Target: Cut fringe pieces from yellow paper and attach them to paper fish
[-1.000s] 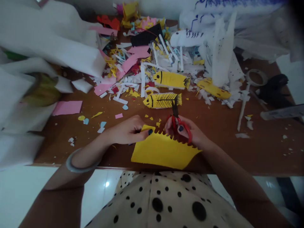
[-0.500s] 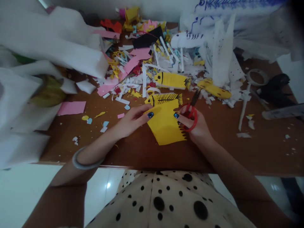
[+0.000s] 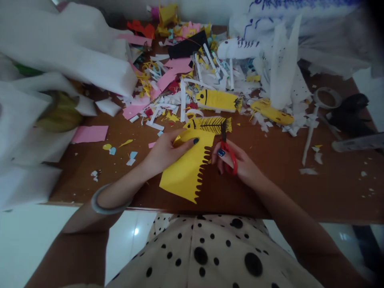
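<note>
My left hand pinches the top of a yellow paper sheet whose right edge is cut into a row of small teeth. The sheet hangs tilted over the table's near edge. My right hand is closed round red-handled scissors, blades pointing up and away just right of the sheet's upper corner. Right behind the hands lies a yellow paper fish with black bone lines drawn on it.
The brown table is strewn with white, pink and yellow paper scraps. Two more yellow fish lie further back. White paper sheets pile at the left, a tape roll and dark items sit at the right.
The yellow sheet has been turned: its toothed edge faced up, then right, and now runs down the right side. The scissors swung from tilted right to pointing straight up.
</note>
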{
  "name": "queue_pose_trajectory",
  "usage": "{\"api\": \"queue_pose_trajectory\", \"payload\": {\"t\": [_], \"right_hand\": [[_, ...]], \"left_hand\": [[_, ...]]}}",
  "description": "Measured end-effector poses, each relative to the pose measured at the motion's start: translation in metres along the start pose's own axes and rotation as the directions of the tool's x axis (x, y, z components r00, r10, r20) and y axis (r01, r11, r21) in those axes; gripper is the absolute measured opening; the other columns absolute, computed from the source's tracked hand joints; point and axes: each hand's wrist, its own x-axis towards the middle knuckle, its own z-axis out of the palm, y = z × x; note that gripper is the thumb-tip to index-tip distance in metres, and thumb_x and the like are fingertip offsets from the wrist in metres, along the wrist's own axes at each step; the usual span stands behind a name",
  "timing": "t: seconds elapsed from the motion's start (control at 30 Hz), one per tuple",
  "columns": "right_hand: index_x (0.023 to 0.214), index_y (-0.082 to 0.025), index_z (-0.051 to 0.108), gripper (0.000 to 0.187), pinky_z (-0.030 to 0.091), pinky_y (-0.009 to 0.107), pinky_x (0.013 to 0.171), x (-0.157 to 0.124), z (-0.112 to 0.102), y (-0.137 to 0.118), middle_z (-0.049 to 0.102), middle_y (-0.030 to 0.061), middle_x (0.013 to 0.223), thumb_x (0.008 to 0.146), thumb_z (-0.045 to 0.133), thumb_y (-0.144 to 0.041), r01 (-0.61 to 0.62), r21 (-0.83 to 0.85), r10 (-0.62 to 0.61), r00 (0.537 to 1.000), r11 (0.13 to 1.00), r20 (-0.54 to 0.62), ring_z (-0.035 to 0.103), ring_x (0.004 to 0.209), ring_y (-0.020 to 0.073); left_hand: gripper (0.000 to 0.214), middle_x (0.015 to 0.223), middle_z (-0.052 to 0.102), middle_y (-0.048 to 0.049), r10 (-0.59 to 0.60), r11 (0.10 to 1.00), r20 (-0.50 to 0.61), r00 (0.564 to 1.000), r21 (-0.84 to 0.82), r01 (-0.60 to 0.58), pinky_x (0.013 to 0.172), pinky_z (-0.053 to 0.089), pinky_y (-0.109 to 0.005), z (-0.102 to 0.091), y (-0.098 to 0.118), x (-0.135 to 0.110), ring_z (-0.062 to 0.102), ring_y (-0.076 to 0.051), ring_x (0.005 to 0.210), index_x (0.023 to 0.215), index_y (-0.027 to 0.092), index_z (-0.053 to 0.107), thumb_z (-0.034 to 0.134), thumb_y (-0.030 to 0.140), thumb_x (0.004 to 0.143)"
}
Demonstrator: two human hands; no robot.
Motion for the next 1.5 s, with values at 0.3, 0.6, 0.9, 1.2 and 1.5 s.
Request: {"api": "queue_pose_trajectory", "payload": {"t": [0.3, 0.6, 0.9, 1.2, 1.5], "right_hand": [[0.084, -0.02, 0.053, 0.029, 0.039, 0.024, 0.056, -0.014, -0.042, -0.027, 0.058, -0.0015, 0.074, 0.095, 0.052, -0.047, -0.101, -0.523, 0.29, 0.91, 0.846, 0.295, 0.05, 0.061, 0.0103], [0.089, -0.02, 0.057, 0.026, 0.039, 0.023, 0.056, -0.01, -0.037, -0.024, 0.062, -0.0008, 0.074, 0.1, 0.044, -0.039, 0.001, -0.559, 0.28, 0.865, 0.829, 0.416, 0.053, 0.061, 0.0101], [0.087, -0.02, 0.058, 0.021, 0.039, 0.023, 0.057, -0.008, -0.032, -0.02, 0.061, -0.0017, 0.072, 0.098, 0.048, -0.036, -0.01, -0.524, 0.249, 0.888, 0.852, 0.387, 0.052, 0.061, 0.0099], [0.092, -0.019, 0.056, 0.025, 0.038, 0.022, 0.056, -0.008, -0.031, -0.022, 0.058, -0.0021, 0.072, 0.098, 0.047, -0.041, -0.044, -0.553, 0.296, 0.879, 0.832, 0.375, 0.05, 0.061, 0.0094], [0.092, -0.019, 0.055, 0.026, 0.038, 0.023, 0.058, -0.008, -0.032, -0.02, 0.058, -0.0015, 0.074, 0.097, 0.048, -0.042, -0.049, -0.562, 0.302, 0.88, 0.826, 0.367, 0.051, 0.064, 0.01]], "left_hand": [[0.041, 0.084, 0.074, -0.0059, 0.046, 0.995, 0.153, 0.987, 0.081, -0.059, 0.048, 0.049, -0.021, -0.021, -0.004, 0.011, 0.067, -0.015, 0.062, 0.099, 0.015, 0.073, 0.07, 0.052, 0.081], [0.038, 0.084, 0.074, -0.0026, 0.027, 0.998, 0.24, 0.97, 0.042, -0.038, 0.047, 0.048, -0.016, -0.023, -0.001, 0.009, 0.065, -0.012, 0.061, 0.107, 0.015, 0.071, 0.07, 0.044, 0.083], [0.033, 0.081, 0.074, -0.0024, 0.047, 0.996, 0.204, 0.978, 0.06, -0.06, 0.048, 0.048, -0.018, -0.018, -0.002, 0.008, 0.067, -0.013, 0.061, 0.097, 0.016, 0.072, 0.071, 0.046, 0.083], [0.038, 0.082, 0.074, -0.0024, 0.005, 0.997, 0.164, 0.986, 0.074, -0.017, 0.053, 0.049, -0.021, -0.015, 0.002, 0.006, 0.067, -0.015, 0.065, 0.098, 0.016, 0.071, 0.07, 0.05, 0.083], [0.037, 0.076, 0.072, -0.0016, 0.037, 0.988, 0.166, 0.985, 0.14, -0.061, 0.052, 0.046, -0.023, -0.015, -0.001, 0.006, 0.063, -0.014, 0.06, 0.097, 0.017, 0.072, 0.069, 0.051, 0.082]]}}
